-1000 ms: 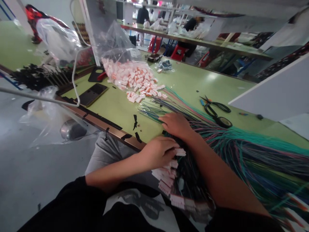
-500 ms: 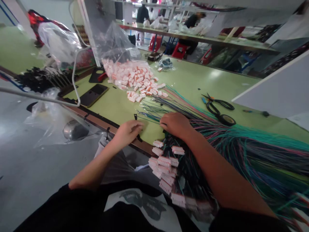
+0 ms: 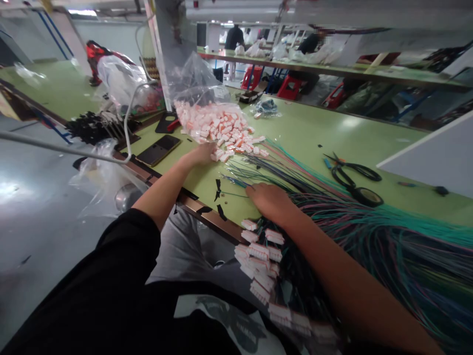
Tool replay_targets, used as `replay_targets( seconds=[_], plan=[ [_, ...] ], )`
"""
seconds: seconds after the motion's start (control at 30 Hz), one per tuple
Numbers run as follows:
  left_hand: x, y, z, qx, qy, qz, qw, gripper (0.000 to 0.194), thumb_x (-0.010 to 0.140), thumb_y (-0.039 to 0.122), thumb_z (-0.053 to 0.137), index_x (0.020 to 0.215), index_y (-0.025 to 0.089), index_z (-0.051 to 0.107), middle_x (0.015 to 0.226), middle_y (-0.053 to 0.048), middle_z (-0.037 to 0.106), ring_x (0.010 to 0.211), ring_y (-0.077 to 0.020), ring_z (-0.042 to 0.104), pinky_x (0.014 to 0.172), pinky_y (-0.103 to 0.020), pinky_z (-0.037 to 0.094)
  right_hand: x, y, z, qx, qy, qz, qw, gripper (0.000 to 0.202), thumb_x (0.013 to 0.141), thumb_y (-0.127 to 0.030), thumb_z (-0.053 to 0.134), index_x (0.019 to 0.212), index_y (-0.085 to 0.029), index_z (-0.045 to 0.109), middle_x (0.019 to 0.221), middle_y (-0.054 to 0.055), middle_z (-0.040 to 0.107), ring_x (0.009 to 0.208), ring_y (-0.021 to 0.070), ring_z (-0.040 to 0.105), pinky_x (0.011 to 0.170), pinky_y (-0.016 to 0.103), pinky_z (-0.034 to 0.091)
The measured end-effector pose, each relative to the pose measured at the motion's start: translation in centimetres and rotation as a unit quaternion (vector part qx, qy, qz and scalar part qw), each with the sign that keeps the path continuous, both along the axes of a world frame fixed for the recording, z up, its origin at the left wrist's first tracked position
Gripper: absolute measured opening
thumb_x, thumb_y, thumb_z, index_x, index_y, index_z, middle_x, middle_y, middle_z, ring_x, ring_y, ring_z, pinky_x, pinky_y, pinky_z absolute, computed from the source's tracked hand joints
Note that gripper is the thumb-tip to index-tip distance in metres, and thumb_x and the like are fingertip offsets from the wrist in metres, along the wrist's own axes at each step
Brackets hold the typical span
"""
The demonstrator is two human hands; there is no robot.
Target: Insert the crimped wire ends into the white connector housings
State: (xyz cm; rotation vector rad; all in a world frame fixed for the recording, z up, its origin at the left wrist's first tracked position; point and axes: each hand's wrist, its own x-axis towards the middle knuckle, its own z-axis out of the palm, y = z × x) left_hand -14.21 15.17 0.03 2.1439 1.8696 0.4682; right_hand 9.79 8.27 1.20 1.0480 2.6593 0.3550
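Observation:
My left hand (image 3: 204,152) reaches to the near edge of a heap of white and orange plastic connectors (image 3: 231,127) that spills from a clear bag. Its fingertips are blurred and partly hidden against the connectors. On the bench, my right hand (image 3: 269,201) is closed around thin wires (image 3: 236,180), whose ends stick out to its left. Below the right forearm hangs a dark wire bundle ending in several white connectors (image 3: 258,251). Long green, pink and dark wires (image 3: 354,209) spread out to the right of that hand.
Black-handled scissors (image 3: 342,170) and a roll of black tape (image 3: 365,196) lie at the right. A phone (image 3: 158,150) rests at the left edge. Black tape pieces (image 3: 218,190) stick near the front edge. A grey tube (image 3: 127,128) crosses the left side. People work at a far bench.
My left hand has moved forward from the bench's front edge to the connector heap. The right hand stays on the wires. The view has shifted, so the scene sits slightly lower and further right.

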Motion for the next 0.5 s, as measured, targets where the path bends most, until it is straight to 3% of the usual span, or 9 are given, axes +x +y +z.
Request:
replay_targets(
  seconds=[0.13, 0.27, 0.4, 0.5],
  plan=[
    [-0.2, 0.1, -0.2, 0.013, 0.0, -0.01, 1.0, 0.036, 0.068, 0.019, 0.057, 0.102, 0.007, 0.06, 0.107, -0.018, 0.061, 0.095, -0.0257, 0.056, 0.084, -0.035, 0.043, 0.8, 0.8, -0.4, -0.019, 0.042, 0.03, 0.999, 0.024, 0.077, -0.009, 0.044, 0.092, -0.013, 0.063, 0.09, 0.011, 0.065, 0.085, 0.0207, 0.058, 0.066, 0.029, 0.036],
    [-0.4, -2.8, -0.2, 0.022, -0.006, -0.017, 1.0, 0.028, 0.069, 0.015, 0.053, 0.095, 0.011, 0.062, 0.096, -0.01, 0.062, 0.084, -0.0192, 0.056, 0.076, -0.03, 0.043, 1.0, 1.0, -0.8, -0.046, 0.168, 0.025, 0.984, 0.019, 0.076, -0.012, 0.046, 0.078, -0.015, 0.064, 0.083, 0.01, 0.065, 0.081, 0.0197, 0.058, 0.07, 0.029, 0.039],
    [0.1, -6.3, -0.6, 0.035, -0.083, 0.027, 0.996, 0.018, 0.07, 0.015, 0.049, 0.08, 0.013, 0.063, 0.072, -0.002, 0.059, 0.065, -0.013, 0.051, 0.062, -0.025, 0.04, 0.5, 0.4, -1.4, -0.164, 0.391, 0.014, 0.906, 0.025, 0.077, -0.017, 0.047, 0.097, -0.015, 0.063, 0.081, 0.005, 0.068, 0.072, 0.0148, 0.06, 0.066, 0.026, 0.043],
    [0.8, -7.7, -1.3, 0.06, -0.121, 0.065, 0.989, 0.018, 0.074, 0.015, 0.045, 0.081, 0.013, 0.062, 0.071, -0.002, 0.059, 0.064, -0.0124, 0.051, 0.061, -0.024, 0.039, 0.2, -0.1, -1.5, -0.217, 0.464, 0.02, 0.859, 0.022, 0.078, -0.021, 0.05, 0.094, -0.017, 0.064, 0.081, 0.003, 0.069, 0.071, 0.0135, 0.062, 0.065, 0.025, 0.045]
  ],
)
